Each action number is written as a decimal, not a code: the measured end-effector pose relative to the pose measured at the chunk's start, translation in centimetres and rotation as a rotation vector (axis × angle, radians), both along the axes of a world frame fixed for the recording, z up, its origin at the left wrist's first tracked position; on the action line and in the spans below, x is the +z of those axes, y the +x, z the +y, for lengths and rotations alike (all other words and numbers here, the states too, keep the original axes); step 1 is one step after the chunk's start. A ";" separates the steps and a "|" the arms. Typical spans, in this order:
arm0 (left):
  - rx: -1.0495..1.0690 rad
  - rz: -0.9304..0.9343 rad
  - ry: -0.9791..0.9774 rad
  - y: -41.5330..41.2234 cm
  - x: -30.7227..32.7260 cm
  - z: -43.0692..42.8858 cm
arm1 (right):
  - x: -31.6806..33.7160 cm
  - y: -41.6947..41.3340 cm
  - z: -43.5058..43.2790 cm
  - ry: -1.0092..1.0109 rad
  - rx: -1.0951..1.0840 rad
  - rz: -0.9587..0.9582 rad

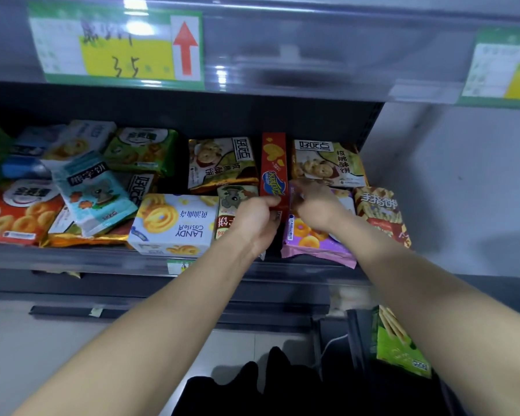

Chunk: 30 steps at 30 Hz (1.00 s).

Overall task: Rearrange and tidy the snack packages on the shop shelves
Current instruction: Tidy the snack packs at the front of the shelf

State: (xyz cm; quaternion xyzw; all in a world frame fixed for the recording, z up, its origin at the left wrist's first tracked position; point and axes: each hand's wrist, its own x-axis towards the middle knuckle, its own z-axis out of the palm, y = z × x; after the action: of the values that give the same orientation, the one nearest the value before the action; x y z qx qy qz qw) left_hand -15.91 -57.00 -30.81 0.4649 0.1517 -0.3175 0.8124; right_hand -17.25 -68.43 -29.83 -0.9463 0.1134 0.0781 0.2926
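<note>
The left hand's [252,219] thumb and curled fingers pinched the near end of a narrow red box [273,163], which stood on its long edge and ran from near to far on the shelf [72,256]. The right hand's [315,205] fingers [297,190] were bent and blurred just right of that box, over the far edge of a purple pack [312,238]; whether they gripped the box, the pack or nothing could not be told. The two hands were close together, with the red box between them. The purple pack lay flat at the shelf's near edge, under the right wrist, its near end overhanging the front rail. Left of the left hand lay a brown koala pack [231,202], partly hidden by the hand, and left of that a white cookie box [174,220]. Farther back, two walnut-cookie packs flanked the red box, one on its left [219,163] and one on its right [327,163]. A red stick-biscuit pack [379,211] lay at the far right of the row. On the left, a pale blue koala pack [93,196] was tilted across other packs, beside an orange ring-cookie pack [15,214] and a green pack [141,148] behind it. Above, a green-edged price tag [117,46] with a red arrow hung on the upper shelf's front.
</note>
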 end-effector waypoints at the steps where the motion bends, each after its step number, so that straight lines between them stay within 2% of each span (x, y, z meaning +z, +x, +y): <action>1: 0.012 -0.006 -0.011 -0.1 0.2 -0.1 | 0.0 0.1 0.0 0.008 -0.005 0.003; 8: 0.092 -0.036 -0.003 0.0 1.0 -0.7 | 0.6 0.4 -0.1 0.033 -0.022 0.005; 14: 0.105 -0.041 0.043 -0.5 1.4 -0.7 | 1.3 0.5 0.2 0.175 -0.030 0.048; 20: 0.175 0.018 0.056 -0.8 0.2 -0.2 | 1.3 0.4 0.2 0.263 -0.054 0.070; 30: 0.138 0.074 0.174 0.9 -0.7 -0.6 | 2.0 0.6 0.6 0.314 -0.030 0.060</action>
State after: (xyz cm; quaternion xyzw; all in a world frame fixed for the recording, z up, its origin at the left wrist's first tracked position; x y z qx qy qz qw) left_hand -15.01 -57.65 -31.46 0.5102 0.2404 -0.2635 0.7826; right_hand -16.60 -67.83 -27.87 -0.8843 0.1224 0.1185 0.4347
